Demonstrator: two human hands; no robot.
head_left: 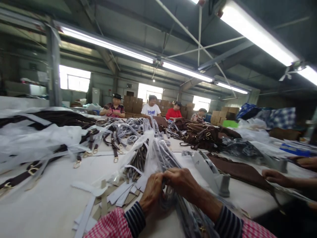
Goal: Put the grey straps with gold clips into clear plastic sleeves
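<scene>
My left hand and my right hand meet just above the table's near edge, fingers closed and pinching a plastic-wrapped strap. A glint of metal shows below the fingers, and the fingertips partly hide what they grip. More grey wrapped straps hang down under my right forearm, and others stretch away beyond my hands. Just left of them stands a clear plastic bag with dark strips inside. White and tan paper strips lie scattered by my left wrist.
A grey tape dispenser stands to the right, beside a brown leather-like piece. Another person's hand reaches in there. Dark buckled straps and plastic sheeting cover the left. Brown bags pile up farther back; several people sit beyond.
</scene>
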